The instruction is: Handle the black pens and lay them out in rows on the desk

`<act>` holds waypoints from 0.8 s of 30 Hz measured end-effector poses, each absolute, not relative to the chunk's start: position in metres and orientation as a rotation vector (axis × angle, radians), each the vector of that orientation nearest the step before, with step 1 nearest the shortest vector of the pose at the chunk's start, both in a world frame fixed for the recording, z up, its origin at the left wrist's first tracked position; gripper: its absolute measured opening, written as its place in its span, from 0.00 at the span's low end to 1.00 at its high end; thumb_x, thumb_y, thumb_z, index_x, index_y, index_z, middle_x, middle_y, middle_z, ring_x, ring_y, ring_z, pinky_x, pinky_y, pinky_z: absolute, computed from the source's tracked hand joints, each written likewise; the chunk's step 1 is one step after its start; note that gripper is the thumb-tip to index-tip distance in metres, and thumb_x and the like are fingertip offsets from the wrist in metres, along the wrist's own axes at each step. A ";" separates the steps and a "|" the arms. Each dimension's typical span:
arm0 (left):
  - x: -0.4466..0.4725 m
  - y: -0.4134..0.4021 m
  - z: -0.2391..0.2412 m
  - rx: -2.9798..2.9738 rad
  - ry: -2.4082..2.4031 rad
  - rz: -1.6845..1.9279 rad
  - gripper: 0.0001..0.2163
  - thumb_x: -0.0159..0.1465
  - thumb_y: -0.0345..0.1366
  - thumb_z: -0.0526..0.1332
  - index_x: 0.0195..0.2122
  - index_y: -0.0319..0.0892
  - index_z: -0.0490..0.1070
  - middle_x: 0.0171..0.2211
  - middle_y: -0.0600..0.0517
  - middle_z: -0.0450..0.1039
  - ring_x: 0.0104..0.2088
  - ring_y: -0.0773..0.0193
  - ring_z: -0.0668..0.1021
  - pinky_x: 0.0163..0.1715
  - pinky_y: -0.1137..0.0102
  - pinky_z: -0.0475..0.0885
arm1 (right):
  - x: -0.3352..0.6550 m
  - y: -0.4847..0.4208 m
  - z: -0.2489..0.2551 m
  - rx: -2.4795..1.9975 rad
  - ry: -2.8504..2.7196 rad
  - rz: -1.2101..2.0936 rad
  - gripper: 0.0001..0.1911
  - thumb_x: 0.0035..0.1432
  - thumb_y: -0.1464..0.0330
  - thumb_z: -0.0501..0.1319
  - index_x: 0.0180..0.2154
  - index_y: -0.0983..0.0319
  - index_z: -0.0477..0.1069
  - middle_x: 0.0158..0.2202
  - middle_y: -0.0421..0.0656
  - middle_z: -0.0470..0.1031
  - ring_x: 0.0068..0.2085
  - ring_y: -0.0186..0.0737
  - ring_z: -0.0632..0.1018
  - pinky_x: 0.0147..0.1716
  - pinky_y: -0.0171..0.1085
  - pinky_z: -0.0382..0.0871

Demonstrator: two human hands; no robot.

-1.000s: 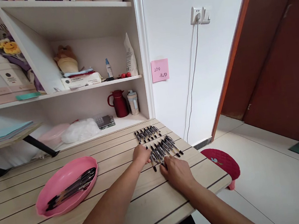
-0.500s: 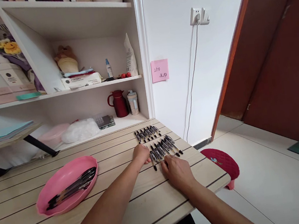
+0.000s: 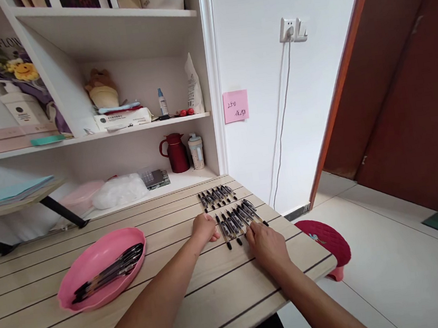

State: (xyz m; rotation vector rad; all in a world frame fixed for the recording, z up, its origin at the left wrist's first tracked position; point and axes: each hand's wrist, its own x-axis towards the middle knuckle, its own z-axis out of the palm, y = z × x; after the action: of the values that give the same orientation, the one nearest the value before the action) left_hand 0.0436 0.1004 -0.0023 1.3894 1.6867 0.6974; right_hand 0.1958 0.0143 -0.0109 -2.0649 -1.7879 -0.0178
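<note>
Left hand and right hand at near row of pens on table.
The row lay at the table's 2 o'clock corner. The left hand rested at its 9 o'clock end, fingers curled; no grip could be confirmed. The right hand lay flat, fingers apart, tips on the pens. A pink tray sat well apart at 9 o'clock.
</note>
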 end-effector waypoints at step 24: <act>-0.151 0.027 0.061 1.947 1.979 0.761 0.12 0.55 0.35 0.53 0.38 0.41 0.71 0.39 0.49 0.74 0.39 0.60 0.74 0.37 0.72 0.65 | 0.218 0.024 -0.009 -1.610 -1.192 0.140 0.19 0.58 0.61 0.42 0.34 0.63 0.68 0.32 0.46 0.72 0.33 0.40 0.70 0.31 0.34 0.57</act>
State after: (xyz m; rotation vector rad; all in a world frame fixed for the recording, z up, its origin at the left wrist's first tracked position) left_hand -0.1515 0.0271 0.0611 1.9474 1.9794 0.7607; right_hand 0.2182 0.0244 -0.0089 -1.6101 -1.1918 0.1402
